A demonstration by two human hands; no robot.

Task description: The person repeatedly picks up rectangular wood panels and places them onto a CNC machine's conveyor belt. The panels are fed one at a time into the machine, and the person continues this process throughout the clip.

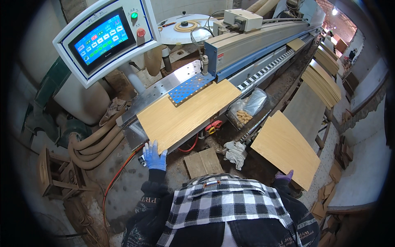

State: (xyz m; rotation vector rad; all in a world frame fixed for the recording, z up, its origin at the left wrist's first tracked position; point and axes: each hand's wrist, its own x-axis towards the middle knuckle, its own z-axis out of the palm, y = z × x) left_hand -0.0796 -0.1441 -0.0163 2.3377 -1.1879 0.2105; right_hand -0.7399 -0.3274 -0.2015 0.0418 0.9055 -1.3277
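Note:
A light wood-grain panel lies on the metal bed of an edge banding machine, partly beneath a blue perforated plate. My left hand, in a blue and white glove, rests with spread fingers against this panel's near-left corner. To the right, a second wood-grain panel lies on top of another board. My right hand, in a purple glove, is at its near edge, with the thumb over the top. The other fingers of that hand are mostly hidden.
A control panel with a lit touchscreen stands at upper left. Red-handled pliers and a wire basket hang by the bed. A crumpled rag and cardboard lie below. Stacked panels line the right; dust hoses curve at left.

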